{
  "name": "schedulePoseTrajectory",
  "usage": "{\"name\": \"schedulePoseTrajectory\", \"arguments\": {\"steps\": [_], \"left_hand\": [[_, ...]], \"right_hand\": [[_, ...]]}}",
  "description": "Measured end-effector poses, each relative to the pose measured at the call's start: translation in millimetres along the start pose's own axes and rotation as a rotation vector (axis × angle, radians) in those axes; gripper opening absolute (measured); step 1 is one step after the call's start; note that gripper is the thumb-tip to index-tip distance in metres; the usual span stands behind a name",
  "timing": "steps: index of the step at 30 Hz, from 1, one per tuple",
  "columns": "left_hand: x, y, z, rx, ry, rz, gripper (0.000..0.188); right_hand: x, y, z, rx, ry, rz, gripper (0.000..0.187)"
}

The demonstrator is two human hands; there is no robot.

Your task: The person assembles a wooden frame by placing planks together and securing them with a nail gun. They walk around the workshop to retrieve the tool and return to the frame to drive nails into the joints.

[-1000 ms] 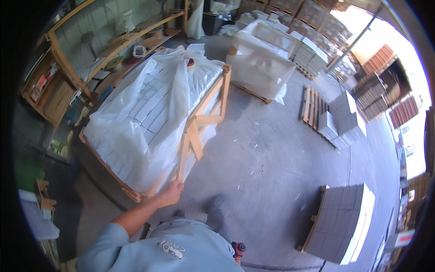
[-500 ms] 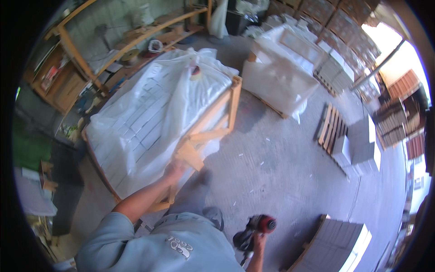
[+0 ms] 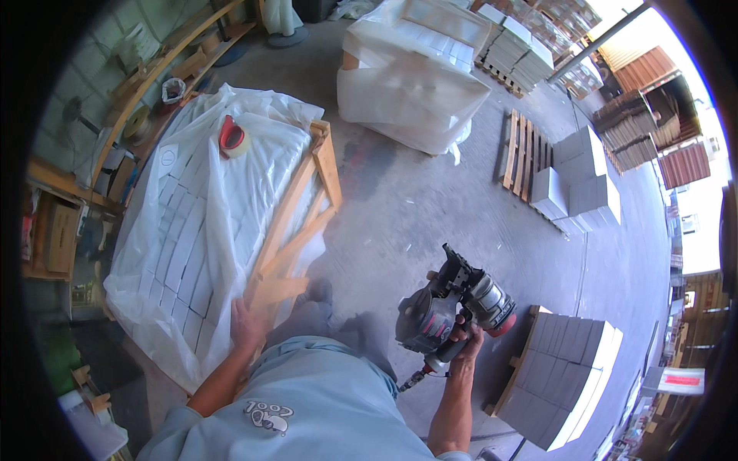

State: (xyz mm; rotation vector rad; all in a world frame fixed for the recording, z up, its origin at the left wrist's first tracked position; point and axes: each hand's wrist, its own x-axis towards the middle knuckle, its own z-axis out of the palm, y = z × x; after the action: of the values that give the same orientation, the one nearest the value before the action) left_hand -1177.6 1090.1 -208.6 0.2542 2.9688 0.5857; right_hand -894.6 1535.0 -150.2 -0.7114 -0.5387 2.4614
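The frame is wood, the sheet glossy plastic.

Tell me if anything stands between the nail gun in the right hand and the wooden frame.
Nothing visible blocks the way between the nail gun in the right hand and the wooden frame at the left hand. The person's legs show in that gap, apparently lower down.

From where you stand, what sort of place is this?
Probably a warehouse or packing workshop: a plastic-draped crate, a slatted pallet and a power tool in the person's right hand suggest so.
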Motion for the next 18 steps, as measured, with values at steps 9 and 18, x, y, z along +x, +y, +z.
{"name": "schedulePoseTrajectory", "arguments": {"steps": [9, 18], "left_hand": [[28.9, 0.1, 21.4, 0.148, -0.221, -0.144, 0.048], [32.3, 14.1, 68.1, 0.481, 0.017, -0.256, 0.045]], "right_hand": [[107.2, -16.1, 20.6, -0.164, -0.049, 0.149, 0.042], [201.8, -29.3, 17.0, -0.408, 0.008, 0.373, 0.038]]}}
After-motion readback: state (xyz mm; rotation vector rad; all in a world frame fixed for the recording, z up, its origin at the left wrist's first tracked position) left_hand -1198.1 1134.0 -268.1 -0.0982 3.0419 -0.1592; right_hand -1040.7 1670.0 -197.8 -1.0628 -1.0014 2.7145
